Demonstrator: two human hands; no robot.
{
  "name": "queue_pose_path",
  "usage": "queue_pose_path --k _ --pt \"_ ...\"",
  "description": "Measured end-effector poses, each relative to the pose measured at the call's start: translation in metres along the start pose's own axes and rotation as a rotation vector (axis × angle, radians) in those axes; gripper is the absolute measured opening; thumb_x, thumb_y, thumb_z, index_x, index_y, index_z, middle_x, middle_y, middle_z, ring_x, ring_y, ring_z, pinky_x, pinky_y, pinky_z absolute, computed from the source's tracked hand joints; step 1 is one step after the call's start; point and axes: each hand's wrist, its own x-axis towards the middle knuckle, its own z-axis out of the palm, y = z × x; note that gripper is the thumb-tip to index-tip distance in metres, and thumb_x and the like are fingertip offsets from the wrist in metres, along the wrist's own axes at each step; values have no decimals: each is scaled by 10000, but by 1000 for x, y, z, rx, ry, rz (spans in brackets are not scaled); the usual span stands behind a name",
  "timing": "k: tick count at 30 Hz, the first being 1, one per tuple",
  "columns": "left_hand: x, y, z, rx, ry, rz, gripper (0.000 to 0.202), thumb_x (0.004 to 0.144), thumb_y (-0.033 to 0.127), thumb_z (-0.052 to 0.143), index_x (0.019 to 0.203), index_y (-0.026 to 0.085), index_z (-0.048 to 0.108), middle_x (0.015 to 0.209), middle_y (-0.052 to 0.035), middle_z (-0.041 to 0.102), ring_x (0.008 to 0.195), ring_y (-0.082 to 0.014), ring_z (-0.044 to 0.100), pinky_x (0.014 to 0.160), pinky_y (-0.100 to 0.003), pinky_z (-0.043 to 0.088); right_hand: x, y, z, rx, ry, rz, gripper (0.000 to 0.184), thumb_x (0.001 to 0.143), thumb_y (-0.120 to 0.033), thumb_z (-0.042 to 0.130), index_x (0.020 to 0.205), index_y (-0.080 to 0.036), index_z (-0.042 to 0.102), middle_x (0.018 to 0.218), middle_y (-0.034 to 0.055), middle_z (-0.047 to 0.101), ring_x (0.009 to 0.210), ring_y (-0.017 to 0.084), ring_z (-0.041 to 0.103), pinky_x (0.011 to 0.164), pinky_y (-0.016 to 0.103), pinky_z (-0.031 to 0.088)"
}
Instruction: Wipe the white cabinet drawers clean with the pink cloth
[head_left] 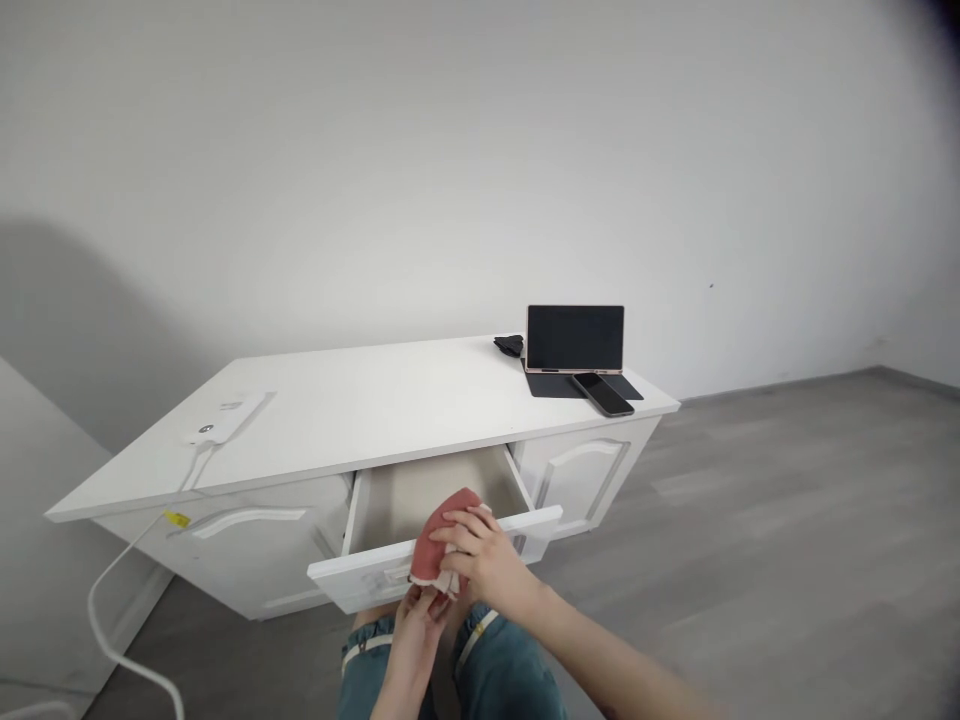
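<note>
A folded pinkish-red cloth (433,545) with a pale edge is held between my two hands, in front of a pulled-out drawer (397,510). My right hand (480,555) lies over the cloth's right side, its fingers curled onto it. From below, my left hand (420,610) pinches the lower edge; part of its grip is hidden under the fabric. The cloth overlaps the drawer's white front panel (360,572) and covers some of it. Inside the drawer, the visible floor is bare and pale.
The white cabinet top (360,400) carries a tablet on a dark cover (574,340), a phone (603,394), a crumpled black item (510,345) and a white power strip (221,420). Its white cable (112,570) hangs at the left. My knees (495,660) are below the drawer.
</note>
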Motion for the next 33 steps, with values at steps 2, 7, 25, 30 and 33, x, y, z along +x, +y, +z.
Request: queue_pose_path --k 2,7,25,30,33 --pt "0 0 -2 -26 -20 -32 175 643 46 695 661 175 578 667 -27 708 626 -177 674 668 -311 545 -17 12 0 -39 54 -6 157 905 -278 533 960 -296 678 1267 -3 630 1320 202 376 1105 448 267" --pt "1 -2 -4 -68 -20 -69 210 619 68 756 647 175 578 733 -45 740 706 -189 705 710 -314 556 -47 34 -8 -72 187 -3 144 904 -256 539 915 -294 678 1209 -18 666 1274 201 444 1073 450 310" --pt "14 3 8 35 2 8 165 708 60 695 788 176 609 756 -68 758 711 -167 713 701 -292 575 -110 76 -15 -274 547 226 325 871 -55 472 949 -299 672 1082 4 699 1179 188 502 1033 420 331" --pt "23 5 12 39 -10 30 160 706 81 708 787 172 604 765 -68 759 696 -165 707 687 -289 575 -109 71 29 -289 770 435 339 832 -45 478 939 -298 677 1118 57 556 1138 247 466 952 466 402" --pt "23 3 14 26 -1 45 185 717 97 711 722 186 550 752 -57 757 658 -140 698 673 -264 568 -107 58 66 -207 807 677 326 803 -56 406 916 -247 644 1104 88 461 1076 255 461 860 443 472"
